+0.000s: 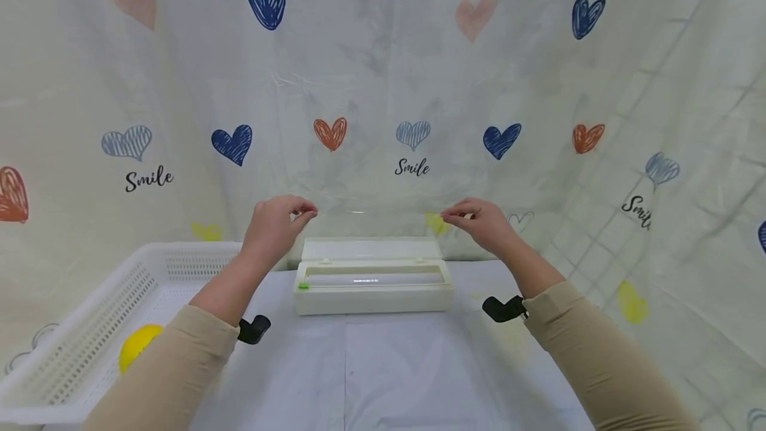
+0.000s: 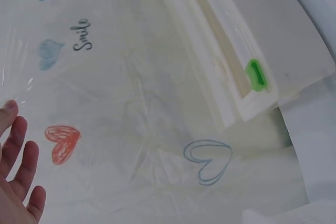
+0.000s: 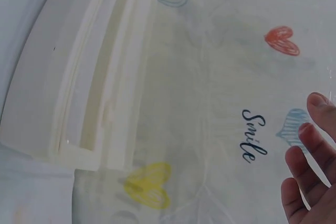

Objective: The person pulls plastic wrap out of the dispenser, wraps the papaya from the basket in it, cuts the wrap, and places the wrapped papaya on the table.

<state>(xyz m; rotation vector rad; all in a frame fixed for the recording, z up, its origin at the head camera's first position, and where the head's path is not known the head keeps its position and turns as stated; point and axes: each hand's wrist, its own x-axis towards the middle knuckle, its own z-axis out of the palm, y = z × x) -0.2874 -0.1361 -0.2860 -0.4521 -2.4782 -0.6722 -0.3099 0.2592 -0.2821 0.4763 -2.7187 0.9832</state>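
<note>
A white cling-film dispenser box (image 1: 372, 285) lies on the table with its lid open and a green slider (image 1: 303, 285) at its left end. A sheet of clear film (image 1: 371, 228) rises from the box. My left hand (image 1: 304, 215) pinches its upper left corner and my right hand (image 1: 455, 217) pinches the upper right corner, both held above and behind the box. The left wrist view shows my fingers (image 2: 16, 166) beside the glinting film (image 2: 16, 61) with the dispenser (image 2: 220, 51) beyond. The right wrist view shows fingers (image 3: 310, 171) and the dispenser (image 3: 89, 77).
A white perforated basket (image 1: 90, 311) stands at the left of the table with a yellow ball (image 1: 136, 344) inside. A heart-printed curtain (image 1: 383, 85) hangs close behind the box. A white cloth (image 1: 371, 371) covers the table in front of it.
</note>
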